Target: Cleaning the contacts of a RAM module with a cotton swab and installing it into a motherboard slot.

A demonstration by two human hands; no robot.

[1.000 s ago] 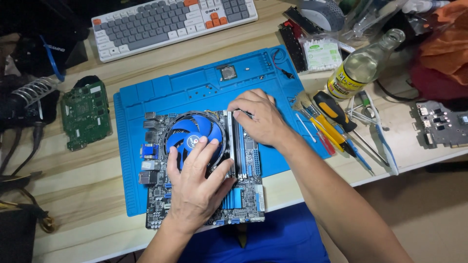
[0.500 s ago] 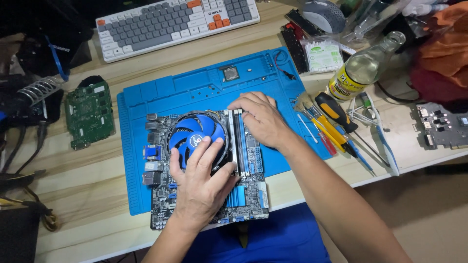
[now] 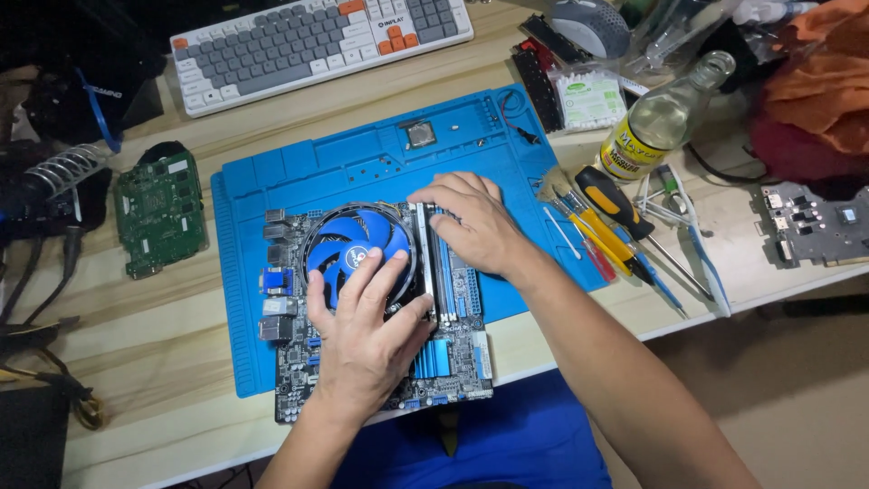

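While the computer board (image 3: pixel 380 317) lies flat on the blue mat (image 3: pixel 362 163), near the table's front edge, I see my left hand (image 3: pixel 367 330) spread open on the round blue fan (image 3: pixel 348 244). My right hand (image 3: pixel 471 222) presses flat, fingers together, on the long thin card (image 3: pixel 427 263) beside the fan. I think that card is being pushed into its slot. Next needs an even, straight push down. Screwdrivers (image 3: pixel 615 222) lie to the right.

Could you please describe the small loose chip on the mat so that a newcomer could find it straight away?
Start at the blue work mat and follow its far edge, beyond the motherboard. The square processor chip lies alone there, silver-topped, far smaller than anything nearby.
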